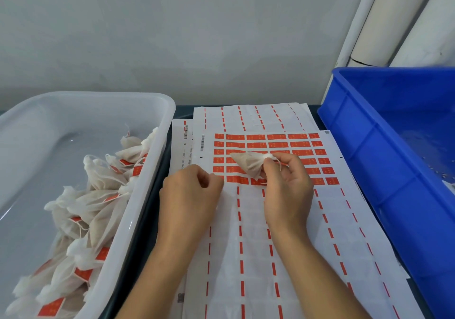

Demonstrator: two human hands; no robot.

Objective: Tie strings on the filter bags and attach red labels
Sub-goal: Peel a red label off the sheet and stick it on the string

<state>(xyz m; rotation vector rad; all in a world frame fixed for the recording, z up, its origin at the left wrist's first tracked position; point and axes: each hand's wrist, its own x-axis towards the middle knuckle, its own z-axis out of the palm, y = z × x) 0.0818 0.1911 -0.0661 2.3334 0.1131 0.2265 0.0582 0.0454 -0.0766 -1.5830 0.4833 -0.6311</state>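
My right hand (286,185) pinches the gathered neck of a small beige filter bag (248,164) and holds it above the label sheet (270,144), its pointed end aimed left. A thin string hangs from the neck by my fingers. My left hand (189,195) rests on the sheet's left part, fingers curled at the edge of the bottom row of red labels (236,179); whether it pinches a label is hidden. Several rows of red labels are on the sheet; its lower part shows only peeled backing.
A white plastic tub (147,195) on the left holds several finished bags with red labels. A blue crate (364,146) stands at the right, its edge overlapping the sheets. More used backing sheets lie under and behind the current one. White tubes lean in the back right corner.
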